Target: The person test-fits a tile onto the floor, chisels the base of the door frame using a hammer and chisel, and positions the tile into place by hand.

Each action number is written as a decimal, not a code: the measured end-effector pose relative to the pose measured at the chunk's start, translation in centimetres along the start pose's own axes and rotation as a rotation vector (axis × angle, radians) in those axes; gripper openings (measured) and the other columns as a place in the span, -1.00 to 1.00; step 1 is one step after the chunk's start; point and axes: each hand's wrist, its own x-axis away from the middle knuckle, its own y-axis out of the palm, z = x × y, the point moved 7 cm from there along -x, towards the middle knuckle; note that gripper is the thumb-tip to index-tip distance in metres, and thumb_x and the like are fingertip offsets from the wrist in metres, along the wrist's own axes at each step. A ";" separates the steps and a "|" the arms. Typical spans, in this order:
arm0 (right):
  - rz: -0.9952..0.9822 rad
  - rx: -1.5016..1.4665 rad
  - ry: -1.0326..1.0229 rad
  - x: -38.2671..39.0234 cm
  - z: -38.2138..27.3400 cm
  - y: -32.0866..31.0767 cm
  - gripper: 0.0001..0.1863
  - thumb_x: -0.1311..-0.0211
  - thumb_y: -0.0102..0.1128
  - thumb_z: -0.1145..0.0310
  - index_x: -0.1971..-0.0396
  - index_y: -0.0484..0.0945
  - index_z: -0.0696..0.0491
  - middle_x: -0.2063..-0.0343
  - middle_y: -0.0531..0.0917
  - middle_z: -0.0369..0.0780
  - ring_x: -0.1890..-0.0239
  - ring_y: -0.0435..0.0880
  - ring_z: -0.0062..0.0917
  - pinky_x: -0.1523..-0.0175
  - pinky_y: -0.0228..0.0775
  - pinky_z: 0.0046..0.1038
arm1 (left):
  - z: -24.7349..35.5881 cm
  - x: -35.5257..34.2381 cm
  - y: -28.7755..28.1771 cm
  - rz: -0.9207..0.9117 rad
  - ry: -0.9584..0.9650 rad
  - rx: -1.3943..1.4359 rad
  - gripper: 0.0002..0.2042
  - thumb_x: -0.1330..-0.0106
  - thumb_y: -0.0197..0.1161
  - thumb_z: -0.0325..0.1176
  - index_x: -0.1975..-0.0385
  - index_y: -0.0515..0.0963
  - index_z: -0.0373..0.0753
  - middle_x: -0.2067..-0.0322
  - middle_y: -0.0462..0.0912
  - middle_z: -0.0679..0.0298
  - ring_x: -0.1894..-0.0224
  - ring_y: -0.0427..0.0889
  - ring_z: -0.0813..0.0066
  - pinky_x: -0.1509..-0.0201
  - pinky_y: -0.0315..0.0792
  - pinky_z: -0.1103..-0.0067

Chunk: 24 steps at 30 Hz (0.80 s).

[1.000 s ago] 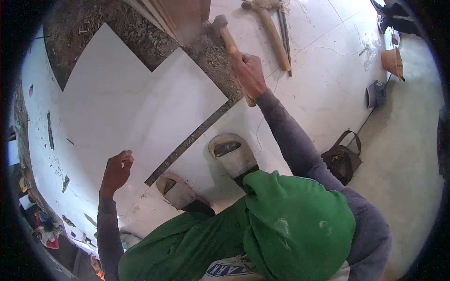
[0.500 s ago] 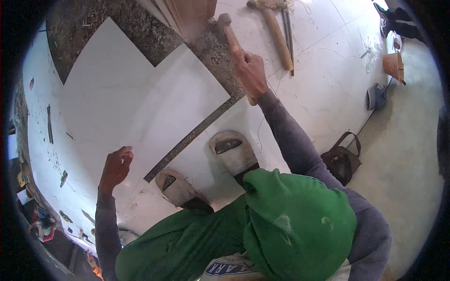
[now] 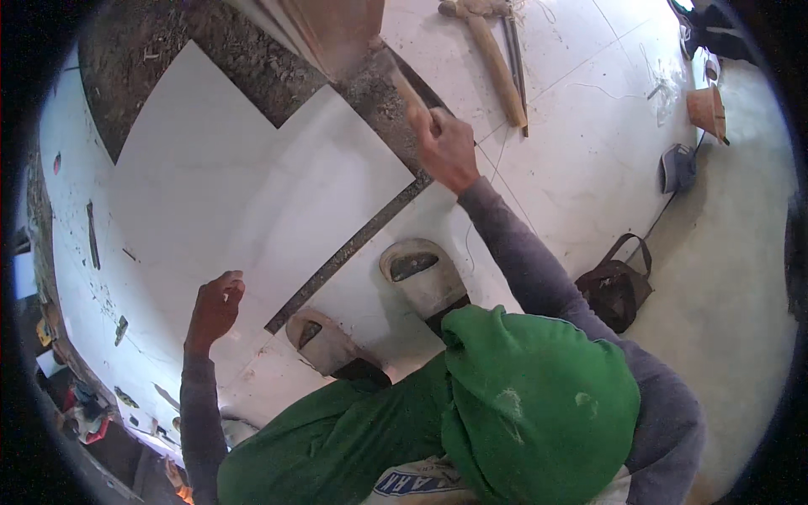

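Inspecting, we find the right hand (image 3: 449,153) at 1 o'clock, wrapped around the wooden-handled hammer (image 3: 407,87) at 12 o'clock. We record the left hand (image 3: 215,311) at 8 o'clock above white tile (image 3: 219,194), curled; whether it pinches anything, we cannot tell.

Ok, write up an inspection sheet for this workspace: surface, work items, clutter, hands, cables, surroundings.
Surface: white tiled floor, with bare soil exposed at the top.
Work items: notched white tile, dark gap along one edge; wooden handle, tool head unclear.
Clutter: wooden-handled hammer, black bag, brown bucket.
Hands: right hand grips the handle; left hand is curled above the tile, contents unclear.
Cables: no power cable seen.
Surroundings: another person's dark-clothed legs, upper right.
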 end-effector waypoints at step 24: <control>0.162 -0.283 0.241 1.2 0.4 5.0 -0.26 -0.55 0.06 -0.27 0.59 0.40 0.15 0.71 0.42 -0.27 0.67 0.44 -0.57 0.54 0.33 -0.31 | 1.7 -2.0 -0.6 -0.081 -0.027 0.128 -0.67 -0.54 0.20 -0.23 -0.12 0.63 -0.32 0.11 0.81 -0.03 0.04 0.80 0.09 -0.06 0.61 0.33</control>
